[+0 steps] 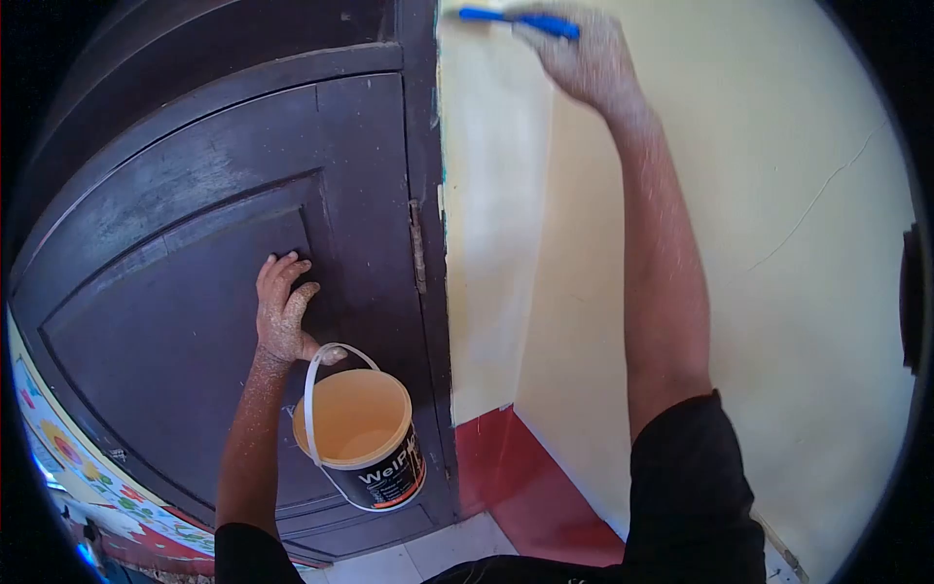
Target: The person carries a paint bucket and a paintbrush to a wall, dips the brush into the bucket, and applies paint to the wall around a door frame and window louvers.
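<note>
My right hand [584, 54], speckled with paint, grips a blue-handled brush [535, 19] at the top of the cream wall [593, 243], beside the door frame. The brush's head is at the narrow wall strip and partly blurred. My left hand [284, 307], also speckled, is in front of the dark door [214, 224] with its fingers spread and bent. The white handle of a black paint bucket [394, 477] hangs by its thumb. Pale orange-cream colour shows inside the bucket, which hangs slightly tilted.
A metal hinge [418, 246] joins the door to its frame. Red paint [555, 487] covers the lower wall. Light floor tiles [389, 565] lie below. A flower-patterned surface [73, 448] is at lower left, and a dark object [912, 297] is at the right edge.
</note>
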The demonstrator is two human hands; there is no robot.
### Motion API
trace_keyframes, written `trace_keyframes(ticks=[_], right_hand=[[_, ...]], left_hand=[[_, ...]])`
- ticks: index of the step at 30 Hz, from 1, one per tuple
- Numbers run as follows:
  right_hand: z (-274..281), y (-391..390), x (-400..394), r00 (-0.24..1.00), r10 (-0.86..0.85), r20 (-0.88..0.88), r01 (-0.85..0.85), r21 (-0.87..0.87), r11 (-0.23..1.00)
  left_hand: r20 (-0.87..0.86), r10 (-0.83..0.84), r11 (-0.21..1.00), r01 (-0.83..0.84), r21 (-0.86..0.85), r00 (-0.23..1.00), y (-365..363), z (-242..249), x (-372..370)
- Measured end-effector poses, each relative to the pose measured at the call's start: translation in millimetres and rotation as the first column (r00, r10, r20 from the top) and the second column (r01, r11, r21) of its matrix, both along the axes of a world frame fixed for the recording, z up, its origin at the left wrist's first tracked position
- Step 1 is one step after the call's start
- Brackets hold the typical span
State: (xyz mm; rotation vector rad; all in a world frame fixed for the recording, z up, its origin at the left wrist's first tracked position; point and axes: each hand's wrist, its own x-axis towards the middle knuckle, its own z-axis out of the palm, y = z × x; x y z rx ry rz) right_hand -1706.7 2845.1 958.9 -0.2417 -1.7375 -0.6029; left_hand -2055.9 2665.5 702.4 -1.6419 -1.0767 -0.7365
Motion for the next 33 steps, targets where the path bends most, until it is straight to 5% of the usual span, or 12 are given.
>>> trace_keyframes(ticks=[3, 6, 9, 18, 26, 30, 33], right_hand=[[34.5, -21.8, -6.2, 0.963, 0.264, -0.046, -0.264, 0.013, 0.964], [31.8, 1.0, -14.3, 0.986, 0.119, -0.116, -0.091, 0.223, 0.970], [-8.1, 34.6, -30.2, 0.961, 0.260, -0.091, -0.232, 0.237, 0.943], [-227.3, 2.5, -3.2, 0.941, 0.337, 0.021, -0.317, -0.283, 0.905], [-422.8, -17.3, 6.6, 0.883, 0.460, 0.094, -0.253, -0.730, 0.635], [-457.8, -22.8, 17.6, 0.853, 0.502, 0.146, -0.191, -0.807, 0.559], [-425.0, -7.8, 24.0, 0.867, 0.466, 0.179, -0.110, -0.842, 0.528]], left_hand=[[0.004, -0.019, 1.000, 0.019, 0.002, 1.000, -1.8, 0.3, 2.3], [0.005, -0.032, 0.999, 0.032, 0.013, 0.999, -3.6, 3.8, 5.7], [0.008, -0.021, 1.000, 0.021, -0.005, 1.000, -5.0, 3.0, 3.4], [-0.003, -0.036, 0.999, 0.036, -0.002, 0.999, -2.7, 1.6, 1.5], [-0.011, -0.013, 1.000, 0.013, 0.019, 1.000, 2.1, 2.0, 5.2], [-0.002, -0.046, 0.998, 0.046, 0.031, 0.999, 5.7, -0.7, 2.7], [-0.009, -0.046, 0.999, 0.047, 0.028, 0.999, 3.9, 0.8, 4.6]])
